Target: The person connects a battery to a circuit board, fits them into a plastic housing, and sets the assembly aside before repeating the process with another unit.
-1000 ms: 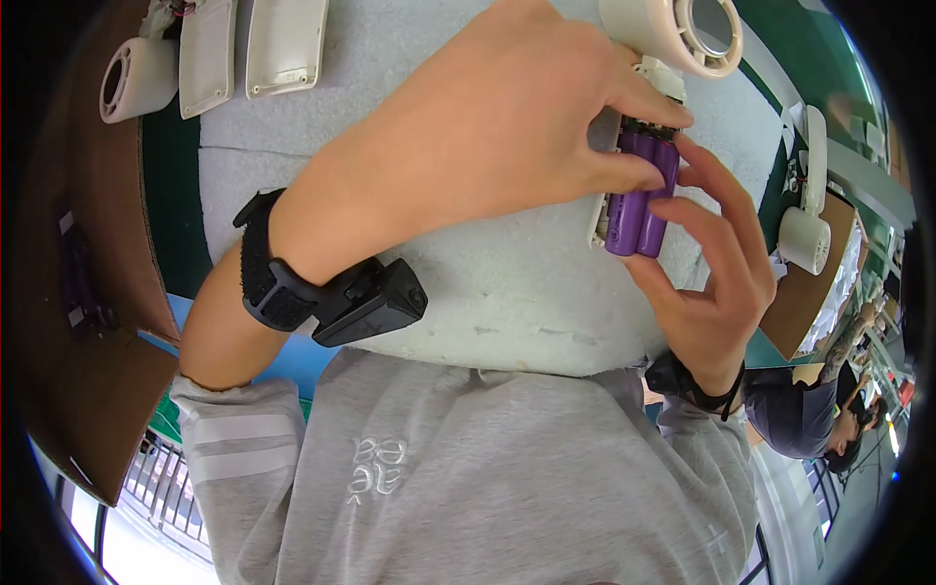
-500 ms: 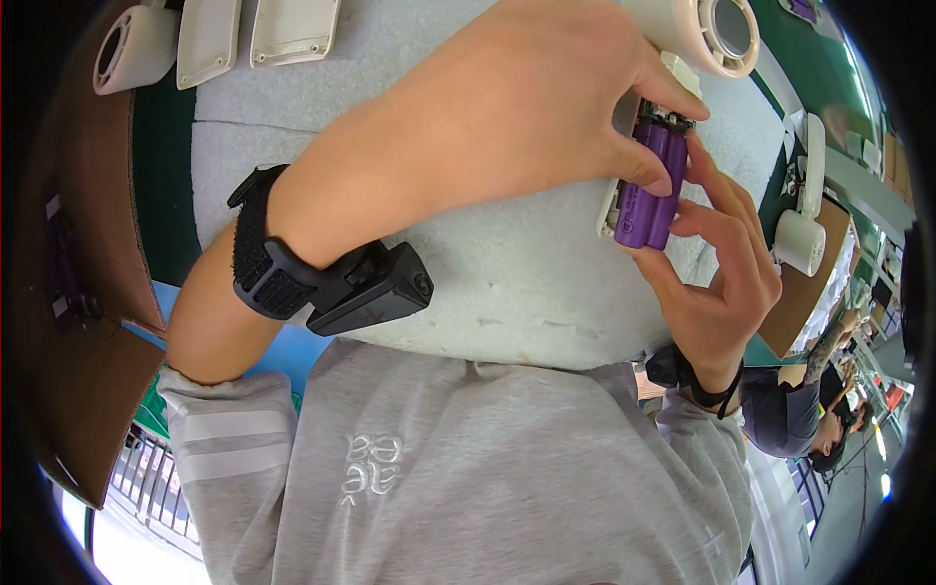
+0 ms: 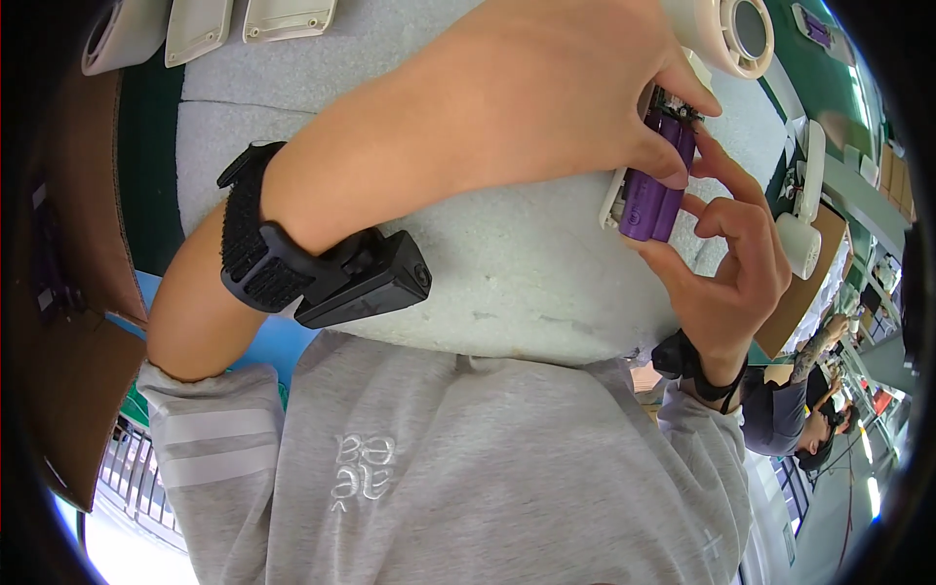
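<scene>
Two purple cylindrical battery cells (image 3: 651, 200) lie side by side in the open white handle (image 3: 612, 203) of a handheld fan. A small green circuit board (image 3: 673, 105) sits at their upper end, below the round white fan head (image 3: 743, 37). My left hand (image 3: 604, 83) reaches across from above, its thumb pressing on the cells and a finger by the board. Supporting them from the lower right, my right hand (image 3: 733, 268) has its thumb at the cells' bottom end and fingers along their right side. The palm side of my left hand is hidden.
A pale foam mat (image 3: 487, 263) covers the green table. White casing shells (image 3: 288, 18) and another white fan part (image 3: 127, 37) lie at the far left. A white fan (image 3: 801, 239) and a carton (image 3: 795, 317) stand on the right. Another person (image 3: 790, 414) is beyond.
The hands and the fan sit slightly farther right in the picture, while the left-side items sit slightly farther left. Both hands keep nearly the same hold on the cells.
</scene>
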